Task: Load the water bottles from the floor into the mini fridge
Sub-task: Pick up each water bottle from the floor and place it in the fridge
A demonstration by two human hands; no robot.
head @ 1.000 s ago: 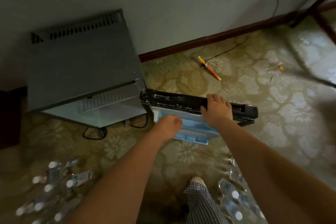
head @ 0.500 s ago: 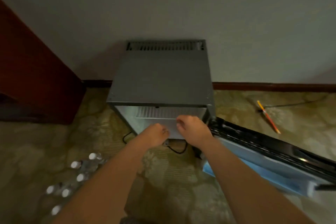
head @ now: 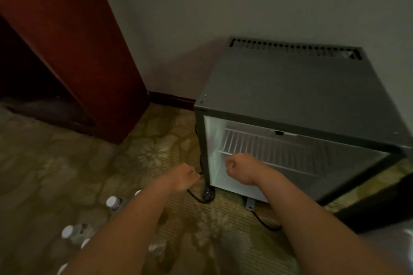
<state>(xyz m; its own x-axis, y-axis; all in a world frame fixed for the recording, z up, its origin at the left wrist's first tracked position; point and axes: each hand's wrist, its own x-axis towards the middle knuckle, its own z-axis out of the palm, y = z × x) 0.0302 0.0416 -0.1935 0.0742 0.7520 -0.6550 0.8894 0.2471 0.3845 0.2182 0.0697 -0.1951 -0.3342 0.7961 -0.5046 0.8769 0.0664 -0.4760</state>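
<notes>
Two bare forearms (head: 138,219) reach forward and down from the bottom edge of the view, roughly parallel and set apart. The left hand (head: 182,176) shows its back, fingers curled under into a fist with nothing in it. The right hand (head: 240,168) is slightly farther forward, also fisted and holding nothing, thumb tucked against the curled fingers. Both hands look slightly blurred.

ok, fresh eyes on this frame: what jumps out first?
The open mini fridge at right, interior lit, with no bottles on its wire shelf. The left hand and right hand hover in front of it with curled fingers, holding nothing. White-capped water bottles stand on the carpet at lower left.
</notes>
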